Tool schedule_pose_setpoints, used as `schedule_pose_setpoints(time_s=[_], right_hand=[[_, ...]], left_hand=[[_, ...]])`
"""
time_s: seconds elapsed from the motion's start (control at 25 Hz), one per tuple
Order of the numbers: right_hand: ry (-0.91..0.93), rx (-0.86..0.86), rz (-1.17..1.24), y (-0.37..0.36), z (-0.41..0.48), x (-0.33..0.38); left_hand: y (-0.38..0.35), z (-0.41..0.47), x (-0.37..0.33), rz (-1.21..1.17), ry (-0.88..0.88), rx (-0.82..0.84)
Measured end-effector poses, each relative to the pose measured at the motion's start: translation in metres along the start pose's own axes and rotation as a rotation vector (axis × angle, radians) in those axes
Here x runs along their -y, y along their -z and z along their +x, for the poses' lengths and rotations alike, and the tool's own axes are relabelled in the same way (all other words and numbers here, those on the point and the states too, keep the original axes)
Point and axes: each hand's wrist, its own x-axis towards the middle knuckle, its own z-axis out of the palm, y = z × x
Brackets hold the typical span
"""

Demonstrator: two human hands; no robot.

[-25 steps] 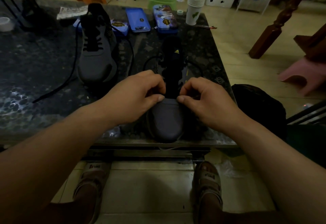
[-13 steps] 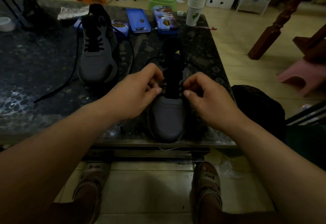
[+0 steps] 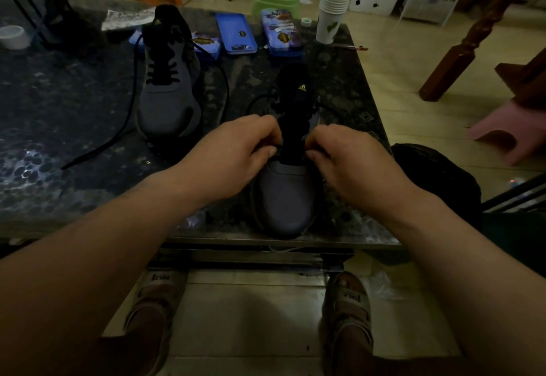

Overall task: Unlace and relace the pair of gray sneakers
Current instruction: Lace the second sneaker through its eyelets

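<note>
While the other gray sneaker (image 3: 170, 100) waits farther back on the tabletop (image 3: 74, 109), left of the one I am working on, its lower rows crossed and its loose lace end (image 3: 97, 148) trailing toward the left edge, my work is at the near edge. My left hand (image 3: 233, 151) is curled, thumb against forefinger, pinching what I take to be the black lace (image 3: 256, 99) on the left flank of the tongue (image 3: 294, 121). Its slack loops out behind my knuckles, but the light is too dim to show the strand between my fingertips. The near sneaker (image 3: 285, 195) stands with its toe at the near edge, toward the right corner, heel pointing away from me. My right hand (image 3: 351, 159) mirrors the left, fingers curled and thumb pinching at the tongue's right flank.

To do this row well, I judge I should pull both sides evenly, keep the lace flat rather than twisted, and hold the tongue centred so it does not slip under one flank.

A second ago my thumbs nearly met over the front of the tongue. Now they have parted and sit either side of it, a little farther from the toe. Both sneakers lie where they did.
</note>
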Motion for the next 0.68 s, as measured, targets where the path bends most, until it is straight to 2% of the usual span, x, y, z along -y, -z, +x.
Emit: schedule_pose_setpoints(time_s=[0.24,0.52,0.68], right_hand=[[-0.082,-0.078,-0.025,-0.0085,-0.0029,0.0093],[-0.178,-0.066,0.025,-0.0090,-0.0075,0.0090],[-0.247,-0.059,0.215,-0.0037,-0.0073,0.0015]], left_hand=[[-0.0045,0.0027,-0.0039,0.040,-0.006,-0.034],[-0.0031,0.0023,-0.0063,0.060,-0.026,-0.016],[0.0017,0.0010,-0.0016,-0.020,-0.027,0.043]])
